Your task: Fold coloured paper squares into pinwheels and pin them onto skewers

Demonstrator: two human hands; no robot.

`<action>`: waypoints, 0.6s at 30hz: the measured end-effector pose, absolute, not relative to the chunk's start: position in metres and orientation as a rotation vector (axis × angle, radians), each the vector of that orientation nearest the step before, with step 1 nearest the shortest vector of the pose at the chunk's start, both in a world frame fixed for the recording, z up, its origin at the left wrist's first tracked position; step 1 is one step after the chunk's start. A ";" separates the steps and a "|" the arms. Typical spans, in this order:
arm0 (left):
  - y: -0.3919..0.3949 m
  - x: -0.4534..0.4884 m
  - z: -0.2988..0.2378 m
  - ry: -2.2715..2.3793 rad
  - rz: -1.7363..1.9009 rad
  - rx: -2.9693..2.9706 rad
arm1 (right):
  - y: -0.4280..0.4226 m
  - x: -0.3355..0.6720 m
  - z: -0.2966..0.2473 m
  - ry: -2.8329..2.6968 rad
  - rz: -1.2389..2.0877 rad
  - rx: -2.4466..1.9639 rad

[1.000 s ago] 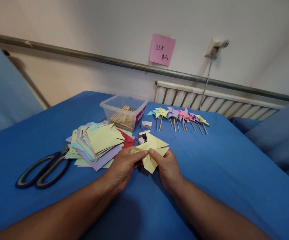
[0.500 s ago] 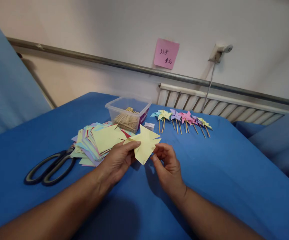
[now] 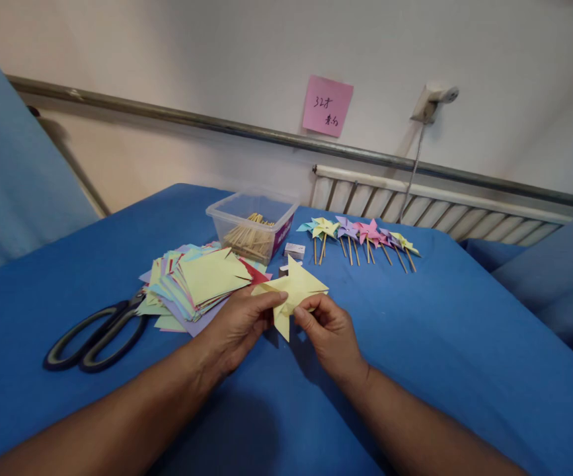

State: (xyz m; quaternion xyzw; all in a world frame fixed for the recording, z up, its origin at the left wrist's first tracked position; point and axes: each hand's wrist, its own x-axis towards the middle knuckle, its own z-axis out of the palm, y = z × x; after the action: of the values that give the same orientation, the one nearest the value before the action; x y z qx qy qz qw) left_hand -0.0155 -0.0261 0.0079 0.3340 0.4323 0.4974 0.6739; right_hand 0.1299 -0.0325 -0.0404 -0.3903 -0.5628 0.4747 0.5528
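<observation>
Blue cloth below | our left hand and right hand both pinch closed on yellow paper | we judge it light, easily torn: hold near centre

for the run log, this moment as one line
left hand: holding yellow paper; right hand: pinching same paper; scissors: on cloth

Left forearm and right forearm are both bare, angling inward from the bottom corners. Left hand has its thumb out straight on top, fingers mostly hidden underneath. Right hand's in a thumb-and-finger pinch, pretty close to the other one.
</observation>
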 end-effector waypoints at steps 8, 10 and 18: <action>-0.027 -0.014 0.001 0.975 1.031 0.837 | -0.028 0.129 -0.041 -1.190 1.173 -0.997; -0.027 -0.014 -0.001 0.972 1.030 0.856 | -0.028 0.129 -0.042 -1.204 1.154 -1.017; -0.027 -0.014 0.000 1.008 1.025 0.882 | -0.026 0.129 -0.043 -1.176 1.190 -1.040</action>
State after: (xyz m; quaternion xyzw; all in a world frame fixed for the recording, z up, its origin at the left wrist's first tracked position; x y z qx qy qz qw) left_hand -0.0139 -0.0269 -0.0004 0.3905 0.4463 0.4541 0.6649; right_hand 0.1288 -0.0263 -0.0426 -0.4399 -0.4975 0.5032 0.5530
